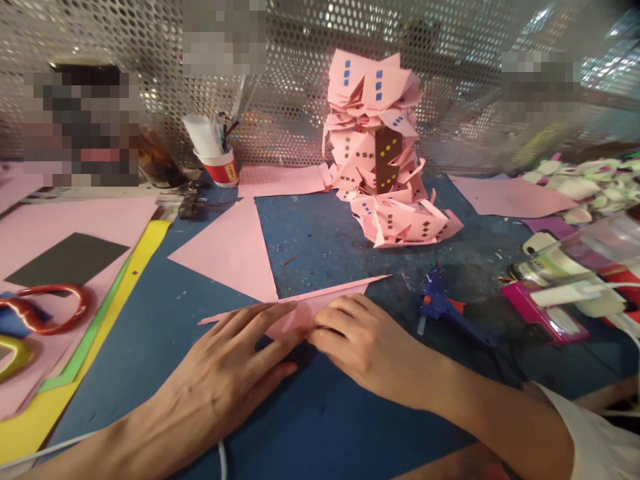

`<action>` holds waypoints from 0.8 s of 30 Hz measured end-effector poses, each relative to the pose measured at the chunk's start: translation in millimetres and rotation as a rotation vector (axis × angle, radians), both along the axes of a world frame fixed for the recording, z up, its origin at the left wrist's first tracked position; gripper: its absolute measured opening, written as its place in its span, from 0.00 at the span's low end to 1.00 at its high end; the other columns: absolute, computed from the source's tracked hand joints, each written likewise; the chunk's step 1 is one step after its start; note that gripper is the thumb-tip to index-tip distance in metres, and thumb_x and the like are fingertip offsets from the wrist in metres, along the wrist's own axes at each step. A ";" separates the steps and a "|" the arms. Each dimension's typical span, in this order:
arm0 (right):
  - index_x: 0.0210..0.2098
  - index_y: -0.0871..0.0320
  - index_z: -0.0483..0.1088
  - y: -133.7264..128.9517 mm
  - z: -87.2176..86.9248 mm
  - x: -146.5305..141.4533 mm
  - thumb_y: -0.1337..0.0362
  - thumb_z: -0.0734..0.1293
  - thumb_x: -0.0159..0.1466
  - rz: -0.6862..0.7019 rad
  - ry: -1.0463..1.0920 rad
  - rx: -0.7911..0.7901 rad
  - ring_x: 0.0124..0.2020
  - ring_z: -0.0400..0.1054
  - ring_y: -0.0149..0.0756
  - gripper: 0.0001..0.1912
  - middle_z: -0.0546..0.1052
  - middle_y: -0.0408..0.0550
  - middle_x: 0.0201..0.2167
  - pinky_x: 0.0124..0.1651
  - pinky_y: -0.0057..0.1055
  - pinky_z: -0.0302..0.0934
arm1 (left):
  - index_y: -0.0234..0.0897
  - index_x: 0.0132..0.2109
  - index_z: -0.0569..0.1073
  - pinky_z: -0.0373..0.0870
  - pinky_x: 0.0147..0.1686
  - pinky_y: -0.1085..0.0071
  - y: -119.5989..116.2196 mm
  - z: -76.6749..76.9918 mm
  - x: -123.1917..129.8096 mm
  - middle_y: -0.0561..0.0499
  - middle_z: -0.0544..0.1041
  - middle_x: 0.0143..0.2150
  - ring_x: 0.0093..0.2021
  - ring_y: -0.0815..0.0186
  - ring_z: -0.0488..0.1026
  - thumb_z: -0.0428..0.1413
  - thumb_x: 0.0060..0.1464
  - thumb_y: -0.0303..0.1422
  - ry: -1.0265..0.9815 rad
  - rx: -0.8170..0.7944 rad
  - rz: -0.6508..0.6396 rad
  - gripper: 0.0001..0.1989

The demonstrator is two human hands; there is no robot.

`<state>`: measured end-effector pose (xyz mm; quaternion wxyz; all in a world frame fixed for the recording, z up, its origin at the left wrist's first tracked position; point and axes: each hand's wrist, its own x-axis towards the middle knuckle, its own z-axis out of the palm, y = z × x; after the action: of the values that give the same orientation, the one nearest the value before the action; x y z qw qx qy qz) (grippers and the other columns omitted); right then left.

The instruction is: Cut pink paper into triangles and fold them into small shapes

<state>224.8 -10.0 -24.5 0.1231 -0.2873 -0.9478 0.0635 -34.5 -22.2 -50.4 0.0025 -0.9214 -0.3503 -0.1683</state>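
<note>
A narrow folded piece of pink paper (350,287) lies across the blue work surface, its thin edge pointing to the right. My left hand (225,363) rests on its left part with fingers stretched out. From the right, my right hand (367,347) pinches the paper's near edge between bent fingers, close to my left fingertips. Part of the paper is hidden under both hands. Just beyond it lies a flat pink sheet (230,250) with a slanted corner. A blue glue gun (443,303) lies on its side to the right of my right hand.
Pink folded-paper pieces with small coloured squares form a stack (345,150) at the back. Scissors with red handles (75,310) lie on coloured sheets at left. A red-and-white cup (217,168) holds tools. A magenta device (545,313) sits at right.
</note>
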 end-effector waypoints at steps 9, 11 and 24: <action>0.45 0.58 0.72 0.2 1.5 0.1 0.70 0.63 0.71 0.005 -0.013 0.013 0.49 0.65 0.40 0.06 0.74 0.49 0.44 0.55 0.39 0.61 | 0.47 0.57 0.75 0.73 0.54 0.53 -4.1 6.8 2.6 0.44 0.70 0.64 0.59 0.52 0.70 0.52 0.68 0.38 0.027 -0.014 0.034 0.15; 0.45 0.58 0.72 0.2 2.0 0.2 0.69 0.63 0.71 0.008 -0.022 0.019 0.49 0.65 0.40 0.07 0.74 0.49 0.44 0.55 0.39 0.61 | 0.46 0.58 0.75 0.73 0.54 0.54 -2.6 5.7 1.8 0.44 0.70 0.63 0.59 0.52 0.70 0.52 0.67 0.38 0.023 0.007 0.015 0.15; 0.44 0.58 0.72 1.7 4.2 1.2 0.70 0.62 0.71 0.007 -0.040 0.063 0.47 0.64 0.40 0.07 0.74 0.50 0.43 0.54 0.40 0.60 | 0.44 0.59 0.74 0.74 0.52 0.57 4.0 6.6 0.5 0.44 0.74 0.60 0.58 0.53 0.71 0.54 0.67 0.37 0.069 0.077 -0.055 0.16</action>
<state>226.0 -8.3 -20.3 0.1128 -0.2813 -0.9525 0.0285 -34.0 -18.2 -43.8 0.0454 -0.9352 -0.3177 -0.1499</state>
